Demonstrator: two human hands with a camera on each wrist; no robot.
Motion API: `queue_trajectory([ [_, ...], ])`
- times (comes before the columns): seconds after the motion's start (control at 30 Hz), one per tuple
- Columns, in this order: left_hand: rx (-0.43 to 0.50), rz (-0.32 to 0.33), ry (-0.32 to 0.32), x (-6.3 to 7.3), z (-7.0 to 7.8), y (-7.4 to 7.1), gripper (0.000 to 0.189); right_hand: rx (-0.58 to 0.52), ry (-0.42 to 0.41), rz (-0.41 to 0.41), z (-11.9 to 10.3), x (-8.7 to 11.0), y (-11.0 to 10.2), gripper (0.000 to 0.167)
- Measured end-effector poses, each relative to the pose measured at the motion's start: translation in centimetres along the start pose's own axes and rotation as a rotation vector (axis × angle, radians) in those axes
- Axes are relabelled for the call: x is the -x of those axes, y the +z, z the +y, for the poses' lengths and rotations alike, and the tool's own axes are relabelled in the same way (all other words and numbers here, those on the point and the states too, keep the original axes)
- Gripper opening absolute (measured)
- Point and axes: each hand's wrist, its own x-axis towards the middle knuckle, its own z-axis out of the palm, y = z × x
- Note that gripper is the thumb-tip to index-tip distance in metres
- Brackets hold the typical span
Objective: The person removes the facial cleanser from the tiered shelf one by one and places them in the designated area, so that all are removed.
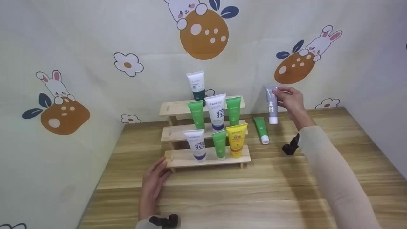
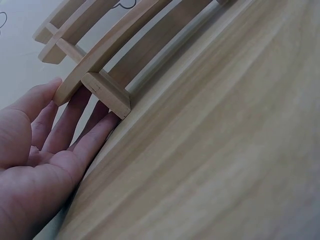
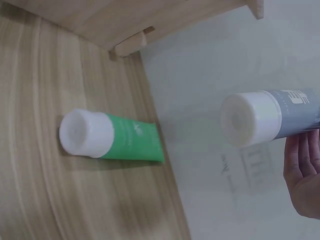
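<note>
My right hand (image 1: 292, 101) pinches a grey squeeze tube (image 1: 271, 103) near its flat end, its white cap pointing down. In the right wrist view, the tube's cap (image 3: 250, 119) faces the camera, above the table level. My left hand (image 1: 154, 181) grips the left end of the bottom tier of a three-tier wooden display rack (image 1: 184, 163). In the left wrist view, the thumb lies at the tier's end and the other fingers reach beneath it, beside the rack's leg (image 2: 107, 94). A green tube (image 1: 261, 130) with a white cap lies on the table right of the rack.
Tubes stand cap-down on the rack: a white-and-dark-green tube (image 1: 196, 83) on top, green and white ones (image 1: 216, 111) on the middle tier, and a white, a green and a yellow tube (image 1: 237, 140) on the bottom. Behind is a patterned cloth wall (image 1: 152, 89).
</note>
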Motion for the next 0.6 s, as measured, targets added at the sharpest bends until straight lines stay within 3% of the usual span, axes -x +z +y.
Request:
queue_trajectory([
  [0.2,-0.001,-0.009,-0.021,0.2,0.1,0.0,0.037,0.034,0.062,0.016,1.9,-0.5,-0.2,0.043],
  [0.43,0.01,0.006,0.002,0.1,0.1,0.0,0.034,0.035,0.155,0.009,4.7,-0.7,-0.1,0.043],
  [0.6,0.007,0.011,-0.001,0.0,-0.1,-0.1,0.033,0.082,0.211,0.006,6.4,-0.9,0.0,0.054],
])
